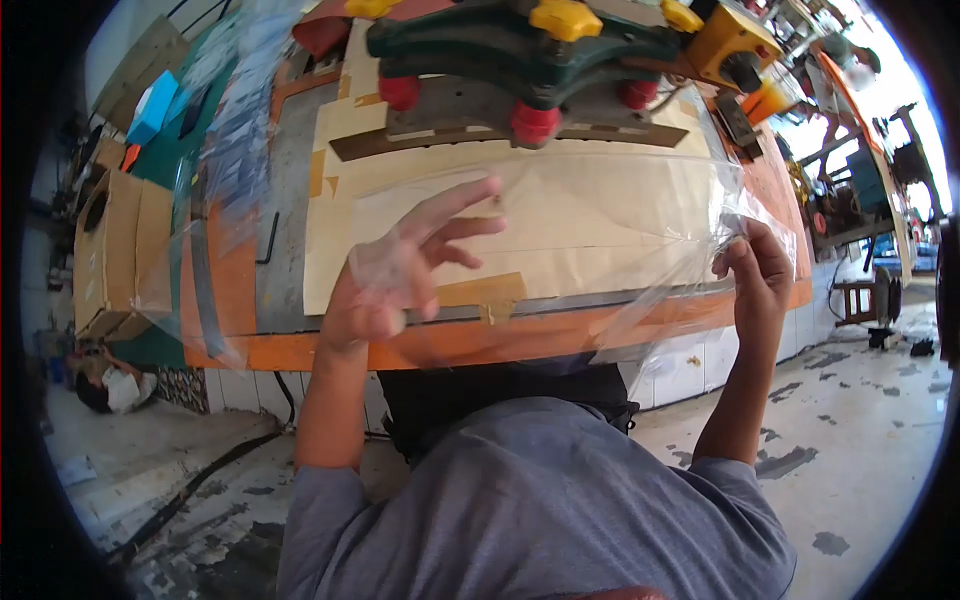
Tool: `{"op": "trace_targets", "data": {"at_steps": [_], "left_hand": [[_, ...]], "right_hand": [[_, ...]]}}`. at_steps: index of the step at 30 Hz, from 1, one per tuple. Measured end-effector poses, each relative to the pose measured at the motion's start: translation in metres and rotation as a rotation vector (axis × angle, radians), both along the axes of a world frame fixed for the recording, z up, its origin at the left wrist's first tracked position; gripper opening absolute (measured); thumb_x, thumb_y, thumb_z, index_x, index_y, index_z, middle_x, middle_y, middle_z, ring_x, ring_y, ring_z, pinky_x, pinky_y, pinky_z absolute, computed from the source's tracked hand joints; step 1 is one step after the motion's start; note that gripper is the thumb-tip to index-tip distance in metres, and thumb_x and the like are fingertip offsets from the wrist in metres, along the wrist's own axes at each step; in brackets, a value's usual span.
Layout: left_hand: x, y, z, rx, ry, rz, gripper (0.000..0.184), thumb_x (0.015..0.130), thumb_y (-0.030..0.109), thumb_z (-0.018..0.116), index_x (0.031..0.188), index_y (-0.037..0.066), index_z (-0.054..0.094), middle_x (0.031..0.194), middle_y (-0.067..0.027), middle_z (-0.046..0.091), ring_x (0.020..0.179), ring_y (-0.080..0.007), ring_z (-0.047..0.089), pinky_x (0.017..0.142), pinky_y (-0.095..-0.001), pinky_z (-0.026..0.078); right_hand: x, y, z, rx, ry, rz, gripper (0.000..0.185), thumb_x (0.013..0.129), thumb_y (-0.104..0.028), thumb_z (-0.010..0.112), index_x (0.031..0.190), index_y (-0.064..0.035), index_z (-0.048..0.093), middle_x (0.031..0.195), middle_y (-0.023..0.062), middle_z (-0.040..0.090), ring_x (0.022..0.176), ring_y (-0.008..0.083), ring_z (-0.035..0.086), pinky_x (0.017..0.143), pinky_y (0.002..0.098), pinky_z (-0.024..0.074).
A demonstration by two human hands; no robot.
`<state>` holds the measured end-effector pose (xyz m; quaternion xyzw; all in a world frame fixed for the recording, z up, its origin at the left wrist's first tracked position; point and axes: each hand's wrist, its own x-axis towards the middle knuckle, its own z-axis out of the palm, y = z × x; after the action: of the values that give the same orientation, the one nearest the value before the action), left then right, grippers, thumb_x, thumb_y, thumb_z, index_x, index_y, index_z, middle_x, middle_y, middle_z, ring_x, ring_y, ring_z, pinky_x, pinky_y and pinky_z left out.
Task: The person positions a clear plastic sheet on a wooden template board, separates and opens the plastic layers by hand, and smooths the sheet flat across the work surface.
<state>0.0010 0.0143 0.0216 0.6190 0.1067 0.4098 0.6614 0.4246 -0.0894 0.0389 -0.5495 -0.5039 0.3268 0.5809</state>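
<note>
Our right grip clamped on the film at its bunched right end, our left grip spread, fingers apart, at the film's left part, touching or not we cannot tell, film stretching over the board.

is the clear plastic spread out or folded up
Mostly spread out: the clear plastic reaches broadly across the pale board, though it bunches into creases at the right hand.
</note>
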Motion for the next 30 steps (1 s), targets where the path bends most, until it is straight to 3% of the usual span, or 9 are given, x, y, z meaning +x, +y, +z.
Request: {"op": "trace_targets", "data": {"at_steps": [5, 10, 13, 15, 18, 19, 24, 26, 30], "left_hand": [[0.021, -0.025, -0.017, -0.137, -0.636, -0.55, 0.056, 0.098, 0.061, 0.067, 0.088, 0.006, 0.077, 0.168, -0.0338, 0.035, 0.151, -0.0538, 0.042, 0.12, -0.062, 0.034], [0.053, -0.063, -0.04, -0.276, -0.957, -0.715, 0.093, 0.102, 0.082, 0.037, 0.124, 0.001, 0.077, 0.162, -0.019, 0.052, 0.146, -0.0453, 0.05, 0.12, -0.0665, 0.033], [0.049, -0.077, -0.019, -0.512, -0.229, -0.444, 0.086, 0.105, 0.072, 0.046, 0.136, -0.004, 0.07, 0.154, -0.0202, 0.061, 0.143, -0.0431, 0.055, 0.121, -0.0566, 0.038], [0.055, -0.075, -0.01, -0.09, 0.257, -0.359, 0.075, 0.104, 0.061, 0.057, 0.145, -0.001, 0.065, 0.148, -0.0234, 0.064, 0.142, -0.0391, 0.058, 0.12, -0.0473, 0.041], [0.057, -0.083, -0.02, -0.215, 0.281, -0.33, 0.07, 0.102, 0.05, 0.066, 0.151, 0.0, 0.06, 0.154, -0.0254, 0.059, 0.146, -0.034, 0.055, 0.12, -0.0459, 0.041], [0.059, -0.086, -0.013, -0.353, 0.226, -0.394, 0.07, 0.109, 0.028, 0.064, 0.166, -0.001, 0.036, 0.164, -0.0172, 0.05, 0.15, -0.0305, 0.049, 0.124, -0.0417, 0.036], [0.082, -0.089, 0.001, -0.253, 0.028, -0.302, 0.083, 0.109, 0.029, 0.062, 0.173, 0.005, 0.014, 0.176, -0.0185, 0.027, 0.158, -0.0322, 0.037, 0.127, -0.0461, 0.033], [0.087, -0.09, 0.005, -0.204, -0.02, -0.251, 0.087, 0.109, 0.031, 0.062, 0.175, 0.01, 0.007, 0.178, -0.0194, 0.021, 0.16, -0.0342, 0.033, 0.127, -0.0481, 0.032], [0.087, -0.087, 0.024, -0.564, -0.388, -0.227, 0.119, 0.092, 0.033, 0.084, 0.175, 0.031, -0.002, 0.179, -0.0228, 0.013, 0.162, -0.0449, 0.026, 0.127, -0.0648, 0.032]], "right_hand": [[-0.019, -0.022, 0.022, 0.115, 0.066, 0.005, 0.025, 0.1, -0.01, 0.076, 0.118, 0.0055, 0.071, 0.106, 0.0068, 0.069, 0.091, 0.0128, 0.065, 0.08, 0.0276, 0.0544], [-0.062, -0.008, 0.05, 0.249, -0.051, 0.181, 0.024, 0.093, -0.009, 0.082, 0.11, 0.0057, 0.076, 0.097, 0.0076, 0.068, 0.087, 0.013, 0.061, 0.078, 0.0279, 0.0477], [-0.073, -0.002, 0.052, 0.242, -0.324, 0.125, 0.021, 0.09, -0.009, 0.084, 0.109, -0.0018, 0.082, 0.091, 0.0035, 0.068, 0.083, 0.0128, 0.061, 0.073, 0.0286, 0.0452], [-0.075, 0.0, 0.051, 0.246, -0.331, 0.104, 0.021, 0.09, -0.01, 0.084, 0.11, -0.002, 0.082, 0.09, 0.0035, 0.067, 0.084, 0.0126, 0.061, 0.072, 0.0288, 0.0452], [-0.081, -0.002, 0.048, 0.236, -0.339, 0.094, 0.024, 0.091, -0.012, 0.084, 0.113, -0.0026, 0.081, 0.09, 0.0045, 0.067, 0.084, 0.0137, 0.063, 0.072, 0.0296, 0.0463], [-0.084, -0.003, 0.048, 0.232, -0.341, 0.099, 0.027, 0.09, -0.013, 0.084, 0.116, -0.0032, 0.081, 0.091, 0.0054, 0.067, 0.084, 0.0149, 0.063, 0.072, 0.0302, 0.0473], [-0.104, -0.009, 0.059, 0.217, -0.477, 0.26, 0.045, 0.09, -0.024, 0.083, 0.131, -0.0079, 0.077, 0.099, 0.0107, 0.066, 0.09, 0.0244, 0.066, 0.08, 0.0355, 0.0528], [-0.111, -0.008, 0.059, 0.293, -0.579, 0.183, 0.063, 0.09, -0.048, 0.079, 0.133, -0.0015, 0.075, 0.106, 0.0132, 0.068, 0.098, 0.0257, 0.067, 0.086, 0.0373, 0.0526], [-0.106, -0.006, 0.05, 0.343, -0.578, 0.133, 0.085, 0.088, -0.061, 0.075, 0.143, 0.0028, 0.065, 0.124, 0.02, 0.07, 0.114, 0.0321, 0.069, 0.097, 0.0419, 0.0527]]}}
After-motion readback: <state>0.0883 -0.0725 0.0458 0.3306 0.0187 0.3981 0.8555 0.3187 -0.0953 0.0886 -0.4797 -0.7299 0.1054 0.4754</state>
